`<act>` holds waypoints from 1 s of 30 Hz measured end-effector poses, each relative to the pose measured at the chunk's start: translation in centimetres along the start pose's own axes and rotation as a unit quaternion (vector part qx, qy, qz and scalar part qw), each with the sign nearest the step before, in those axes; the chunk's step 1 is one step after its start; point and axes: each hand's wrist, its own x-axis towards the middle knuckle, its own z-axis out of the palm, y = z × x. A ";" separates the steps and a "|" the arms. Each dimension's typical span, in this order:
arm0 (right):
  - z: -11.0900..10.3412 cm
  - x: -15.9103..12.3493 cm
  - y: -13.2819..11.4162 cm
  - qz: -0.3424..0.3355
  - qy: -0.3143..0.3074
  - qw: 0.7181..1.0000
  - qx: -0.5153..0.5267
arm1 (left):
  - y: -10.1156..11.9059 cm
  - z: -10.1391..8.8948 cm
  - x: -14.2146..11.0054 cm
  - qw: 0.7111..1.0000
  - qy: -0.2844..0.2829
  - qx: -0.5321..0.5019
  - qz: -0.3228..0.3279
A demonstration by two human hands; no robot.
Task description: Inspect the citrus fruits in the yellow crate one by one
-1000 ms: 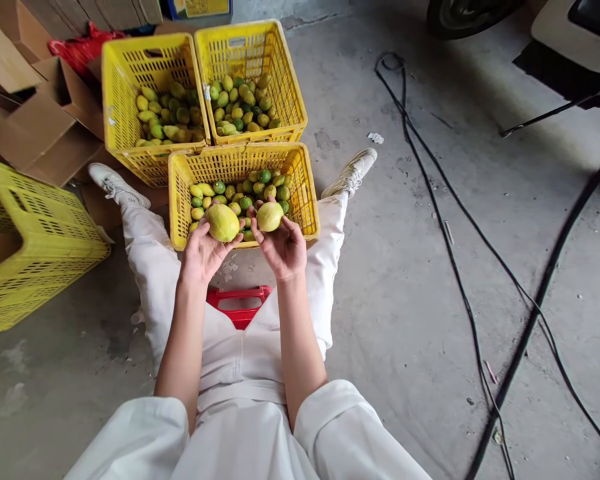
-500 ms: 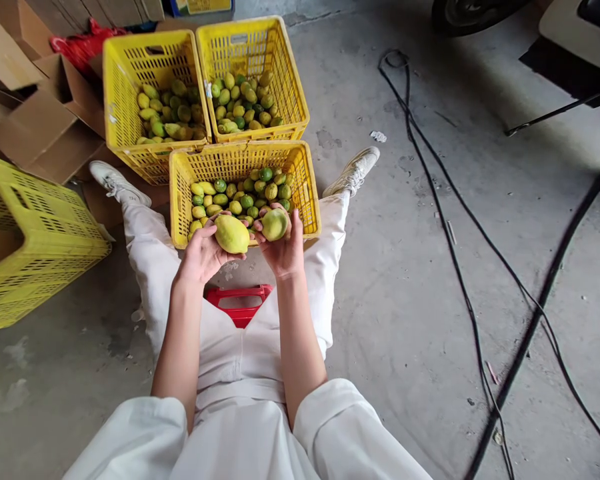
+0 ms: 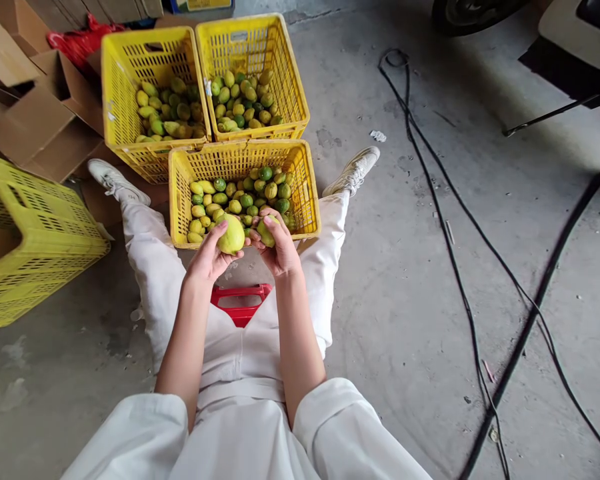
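Note:
My left hand (image 3: 211,259) is closed round a yellow lemon (image 3: 231,235), its thumb on the upper left side. A yellow-green lemon (image 3: 267,232) sits in my right hand (image 3: 282,252), whose thumb and fingers partly cover it. Both hands are close together over the near edge of a yellow plastic crate (image 3: 177,200) between my legs. Inside that crate lie many loose lemons (image 3: 235,207), some yellow, some green.
Two more yellow crates, the left one (image 3: 114,100) and the right one (image 3: 294,87), hold lemons behind. Another crate (image 3: 55,247) and cardboard boxes (image 3: 45,137) stand at left. A red stool (image 3: 240,315) is under me. Black cables (image 3: 525,333) cross the floor at right.
Both lemons have turned in my hands: the left one now shows a rounder end, and my right fingers cover more of the other. My left hand has shifted slightly right.

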 end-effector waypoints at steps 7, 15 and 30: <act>0.3 0.1 -1.0 0.019 0.028 0.999 0.035 | 1.3 0.0 -0.5 0.996 -0.010 -0.058 0.063; 0.1 -0.6 -0.7 0.019 -0.039 0.999 0.010 | 1.5 -1.2 -0.6 0.993 -0.002 -0.040 0.107; -4.6 2.3 4.2 0.170 0.317 0.932 0.050 | -1.7 -3.6 3.1 0.982 0.150 -0.088 -0.071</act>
